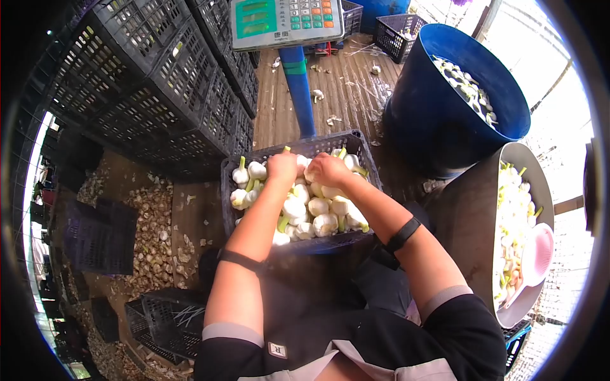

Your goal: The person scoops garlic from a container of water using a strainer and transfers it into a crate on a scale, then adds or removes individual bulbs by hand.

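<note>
A black plastic crate (227, 190) stands in front of me, filled with white garlic bulbs (325, 224) that have short green stems. Inside its far half, my left hand (283, 167) is closed, and a green stem tip shows just above its knuckles. Close beside it, my right hand (330, 169) curls its fingers round a garlic bulb (309, 173). The fingertips of both hands are partly hidden by the backs of the hands.
A scale display (286, 22) on a blue post (298, 95) rises behind the crate. Stacked black crates (152, 82) stand left. On the right are a blue barrel (419, 120) and a grey tub (457, 209) of garlic with a pink scoop (539, 254). Loose garlic (152, 235) covers the left floor.
</note>
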The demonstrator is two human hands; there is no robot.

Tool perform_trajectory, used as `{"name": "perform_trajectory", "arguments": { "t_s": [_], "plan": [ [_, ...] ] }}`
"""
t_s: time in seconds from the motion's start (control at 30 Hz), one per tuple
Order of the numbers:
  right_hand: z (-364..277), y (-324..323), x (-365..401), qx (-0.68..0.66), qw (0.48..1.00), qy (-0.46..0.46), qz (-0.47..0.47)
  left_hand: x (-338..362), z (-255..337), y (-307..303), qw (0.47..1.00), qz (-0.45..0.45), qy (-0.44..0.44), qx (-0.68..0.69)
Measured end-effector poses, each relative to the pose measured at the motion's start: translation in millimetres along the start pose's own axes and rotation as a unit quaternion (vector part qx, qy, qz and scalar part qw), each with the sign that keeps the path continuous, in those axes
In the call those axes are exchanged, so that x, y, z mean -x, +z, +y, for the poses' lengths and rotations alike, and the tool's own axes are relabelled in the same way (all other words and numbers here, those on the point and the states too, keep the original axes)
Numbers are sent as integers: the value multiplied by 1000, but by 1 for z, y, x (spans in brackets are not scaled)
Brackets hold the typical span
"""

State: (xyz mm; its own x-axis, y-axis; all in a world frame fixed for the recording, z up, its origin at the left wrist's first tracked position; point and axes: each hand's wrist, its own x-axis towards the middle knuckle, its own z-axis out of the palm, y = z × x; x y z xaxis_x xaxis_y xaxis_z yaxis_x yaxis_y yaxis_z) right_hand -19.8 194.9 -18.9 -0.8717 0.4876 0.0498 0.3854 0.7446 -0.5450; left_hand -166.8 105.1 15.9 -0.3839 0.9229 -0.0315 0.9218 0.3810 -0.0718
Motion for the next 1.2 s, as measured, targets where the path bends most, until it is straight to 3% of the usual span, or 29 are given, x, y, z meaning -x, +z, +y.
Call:
{"name": "perform_trajectory", "arguments": {
  "t_s": [0.07, 0.1, 0.17, 0.23, 0.27, 0.3, 0.33, 0.37, 0.43, 0.5, 0.53, 0.57, 0.63, 0.67, 0.7, 0.77, 0.8, 0.83, 0.9, 0.93, 1.03, 1.1, 1.13, 1.17, 1.2],
  "plan": [
    [-1, 0, -5, -29, 999, -33, -12, -2, -21, 8, 994, 32, -12, 106],
    [-10, -3, -6, 20, 1000, 7, -2, 2, -21, 0, 994, 31, -11, 106],
    [-18, -2, -7, 66, 997, 48, 6, 17, -20, -37, 966, 21, -122, 227],
    [-13, 8, -14, 19, 997, -4, -74, 23, -18, -37, 948, -23, -163, 273],
    [-2, 7, -28, -17, 980, -50, -194, 21, -20, -12, 920, 15, -155, 361],
    [1, -6, -27, -103, 977, -72, -173, 21, -22, 4, 883, 52, -142, 444],
    [3, -17, -24, -127, 986, -6, -110, 28, -15, 0, 895, 57, -119, 425],
    [5, -29, -21, -148, 986, 60, -45, 28, -13, -5, 954, -22, -40, 298],
    [12, -38, -10, -188, 964, 172, 74, 50, -4, -9, 977, -13, 111, 183],
    [11, -56, 7, -136, 960, 223, 97, 37, -25, 3, 868, -80, 79, 483],
    [12, -59, 14, -140, 962, 208, 108, 34, -41, -11, 883, 7, 108, 457],
    [15, -58, 17, -141, 962, 207, 109, 41, -46, -21, 859, 31, -18, 511],
    [17, -51, 20, -206, 959, 157, 119, 47, -58, -30, 804, 35, -146, 575],
    [16, -47, 17, -198, 962, 142, 119, 49, -70, -18, 879, 4, -130, 459],
    [11, -42, 13, -201, 962, 141, 118, 52, -67, -18, 880, 4, -132, 457],
    [-3, -33, 2, -145, 981, 93, 91, 55, -48, -23, 909, -154, -163, 351],
    [-6, -18, -5, -135, 984, 84, 81, 61, -32, -43, 924, -166, -155, 307],
    [-14, -9, -5, -110, 988, 63, 91, 61, -17, -39, 952, -120, -174, 222],
    [-19, -1, -3, 22, 999, -28, -15, 67, 0, -35, 953, -36, -129, 270],
    [-17, -3, -10, 13, 996, 2, -87, 69, 3, -29, 953, -11, -98, 286],
    [5, -15, -3, -117, 988, 97, 24, 72, 0, 6, 914, -8, -77, 398],
    [19, -25, 4, -161, 981, 87, 69, 65, -16, 21, 924, -29, 135, 356],
    [23, -27, 11, -210, 968, 79, 109, 66, -23, -1, 906, -104, 135, 387],
    [22, -35, 19, -207, 969, 82, 108, 65, -32, -15, 879, -85, 113, 455],
    [13, -52, 27, -150, 976, 117, 105, 67, -32, -50, 891, -59, -38, 448]
  ]
}}
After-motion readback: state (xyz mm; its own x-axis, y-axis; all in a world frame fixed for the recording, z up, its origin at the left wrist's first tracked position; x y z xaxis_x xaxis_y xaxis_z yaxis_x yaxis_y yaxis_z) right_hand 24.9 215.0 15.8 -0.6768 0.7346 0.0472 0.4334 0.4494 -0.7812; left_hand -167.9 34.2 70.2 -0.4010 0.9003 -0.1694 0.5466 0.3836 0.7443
